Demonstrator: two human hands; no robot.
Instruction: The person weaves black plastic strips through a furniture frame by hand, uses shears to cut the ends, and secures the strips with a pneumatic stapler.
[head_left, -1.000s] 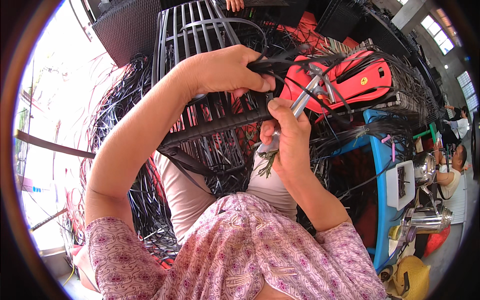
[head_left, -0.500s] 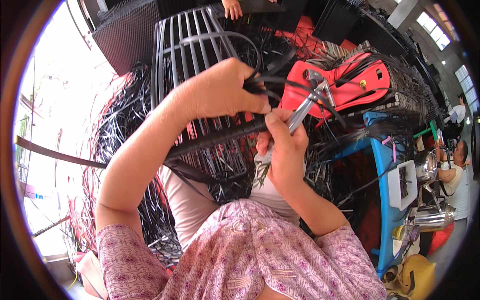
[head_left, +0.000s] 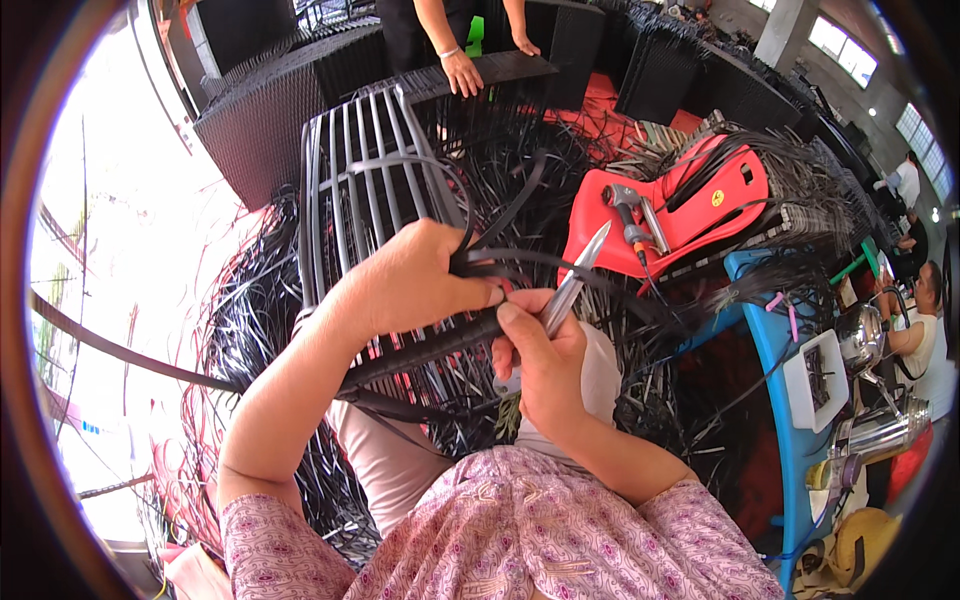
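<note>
My left hand [head_left: 405, 280] is closed in a pinch on black flat strips [head_left: 510, 258], which fan out past its fingers to the right. Close beside it, my right hand [head_left: 545, 365] grips a pointed, grooved metal tool [head_left: 575, 285], its tip up and to the right. The right thumb and fingertips also press at the end of a strip-wrapped black bar [head_left: 425, 350]. That bar crosses above my lap and belongs to a slatted black frame [head_left: 352, 165] standing in front of me. The tool's lower end is hidden in my palm.
A red plastic seat [head_left: 600, 235] holds a corded power tool [head_left: 630, 218]. To the right, a blue stool or table [head_left: 775, 375] bears a white tray [head_left: 812, 380] beside metal pots. Loose strips [head_left: 260, 320] cover the floor. A co-worker's hands [head_left: 462, 72] rest on a black panel.
My view has tilted up, showing more of the co-worker at the top. Both hands sit lower in the picture, still together at the bar, and the tool points more steeply up.
</note>
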